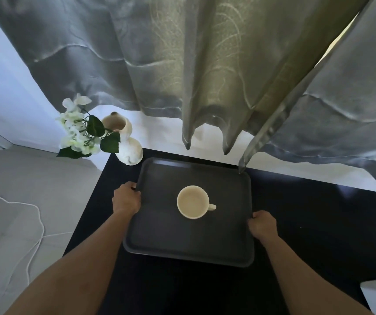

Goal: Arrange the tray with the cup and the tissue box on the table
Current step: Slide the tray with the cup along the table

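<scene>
Grey curtains (205, 76) with a satiny sheen and a faint swirled pattern hang in heavy folds across the far side, their hems ending just above the black table (319, 223) in front of me, whose top is smooth and glossy. On it lies the dark grey tray (159, 235), a matte rectangle with rounded corners and a low raised rim, between my two hands. My left hand (126, 198) is curled over its left rim near the far corner, and my right hand (263, 225) is closed on the right rim, nearer to me. The cream cup (192, 202) stands upright near the tray's middle, round and empty, its small handle pointing toward my right hand. Beyond the tray's far left corner sit two pale rounded vases (130, 152), one holding white flowers (75, 128) with dark green leaves.
</scene>
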### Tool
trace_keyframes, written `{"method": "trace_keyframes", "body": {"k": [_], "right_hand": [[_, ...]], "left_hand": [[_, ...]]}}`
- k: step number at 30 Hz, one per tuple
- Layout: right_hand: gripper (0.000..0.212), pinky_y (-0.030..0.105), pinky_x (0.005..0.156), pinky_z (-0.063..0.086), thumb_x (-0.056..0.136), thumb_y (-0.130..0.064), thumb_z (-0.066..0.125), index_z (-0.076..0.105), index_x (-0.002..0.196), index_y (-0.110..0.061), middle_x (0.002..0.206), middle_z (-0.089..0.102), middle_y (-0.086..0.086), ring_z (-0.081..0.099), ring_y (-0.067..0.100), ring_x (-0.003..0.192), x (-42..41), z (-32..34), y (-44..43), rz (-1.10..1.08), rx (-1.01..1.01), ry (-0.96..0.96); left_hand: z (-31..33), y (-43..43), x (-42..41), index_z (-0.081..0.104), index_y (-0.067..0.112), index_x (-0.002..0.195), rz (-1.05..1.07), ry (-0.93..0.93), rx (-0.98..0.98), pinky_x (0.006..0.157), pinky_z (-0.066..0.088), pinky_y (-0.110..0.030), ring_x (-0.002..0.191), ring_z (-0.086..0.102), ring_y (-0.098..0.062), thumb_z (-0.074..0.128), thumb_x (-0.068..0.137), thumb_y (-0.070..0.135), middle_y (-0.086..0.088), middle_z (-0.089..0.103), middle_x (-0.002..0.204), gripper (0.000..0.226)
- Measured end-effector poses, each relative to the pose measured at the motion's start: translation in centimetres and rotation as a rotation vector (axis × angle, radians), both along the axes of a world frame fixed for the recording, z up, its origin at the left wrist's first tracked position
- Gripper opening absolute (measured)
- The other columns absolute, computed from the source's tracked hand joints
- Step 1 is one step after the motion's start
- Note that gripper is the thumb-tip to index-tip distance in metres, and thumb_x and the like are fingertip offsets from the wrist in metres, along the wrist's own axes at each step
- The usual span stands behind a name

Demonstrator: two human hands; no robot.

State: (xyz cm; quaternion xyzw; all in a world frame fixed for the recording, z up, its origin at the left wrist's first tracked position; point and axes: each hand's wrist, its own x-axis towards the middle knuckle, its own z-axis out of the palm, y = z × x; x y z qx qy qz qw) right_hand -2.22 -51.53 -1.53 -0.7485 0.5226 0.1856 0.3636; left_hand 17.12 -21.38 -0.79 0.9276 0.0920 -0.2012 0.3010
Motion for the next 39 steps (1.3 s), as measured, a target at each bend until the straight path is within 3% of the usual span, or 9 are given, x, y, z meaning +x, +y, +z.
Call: {"method": "trace_keyframes", "body": {"k": [7, 11, 22, 32, 39], "right_hand": [[0.016, 0.035, 0.061, 0.049, 0.088, -0.005, 0.055, 0.068, 0.089, 0.003, 0.088, 0.068, 0.018, 0.064, 0.027, 0.077, 0.8, -1.1, -0.8, -0.025, -0.002, -0.019], [0.016, 0.03, 0.054, 0.043, 0.09, -0.004, 0.054, 0.068, 0.091, 0.004, 0.091, 0.068, 0.019, 0.061, 0.025, 0.073, 1.3, -1.6, -0.8, -0.033, 0.003, -0.016], [0.014, 0.029, 0.053, 0.039, 0.089, -0.004, 0.055, 0.065, 0.079, 0.0, 0.083, 0.065, 0.015, 0.058, 0.022, 0.069, 2.0, -2.3, -1.1, -0.047, -0.018, -0.048], [0.013, 0.033, 0.062, 0.045, 0.09, -0.004, 0.054, 0.066, 0.093, 0.0, 0.092, 0.067, 0.017, 0.064, 0.029, 0.086, 2.2, -2.0, -1.0, -0.062, 0.002, -0.063], [0.011, 0.029, 0.06, 0.041, 0.093, -0.006, 0.055, 0.065, 0.097, -0.004, 0.091, 0.064, 0.012, 0.058, 0.019, 0.075, 2.3, -1.9, -0.8, -0.054, 0.011, -0.055]], "left_hand": [[-1.3, -1.1, 1.9, 0.063, 0.009, 0.127, -0.023, -0.008, -0.004, 0.103, 0.045, -0.044, 0.118, 0.058, -0.039, 0.059, 0.09, 0.012, -0.017, 0.065, 0.126, 0.038], [-1.8, -1.4, 2.9, 0.063, 0.011, 0.127, -0.015, -0.004, -0.015, 0.103, 0.045, -0.043, 0.118, 0.059, -0.038, 0.06, 0.089, 0.012, -0.016, 0.066, 0.124, 0.037], [-2.7, -1.8, 3.9, 0.064, 0.012, 0.126, -0.05, -0.01, 0.009, 0.098, 0.045, -0.043, 0.117, 0.058, -0.039, 0.059, 0.089, 0.012, -0.016, 0.066, 0.123, 0.037], [-3.1, -2.0, 4.3, 0.063, 0.011, 0.126, -0.045, -0.013, 0.011, 0.099, 0.046, -0.045, 0.118, 0.057, -0.04, 0.06, 0.089, 0.012, -0.017, 0.065, 0.125, 0.037], [-3.1, -2.1, 4.5, 0.063, 0.011, 0.126, -0.052, -0.033, 0.012, 0.101, 0.043, -0.043, 0.12, 0.056, -0.039, 0.06, 0.09, 0.012, -0.016, 0.064, 0.127, 0.037]]}}
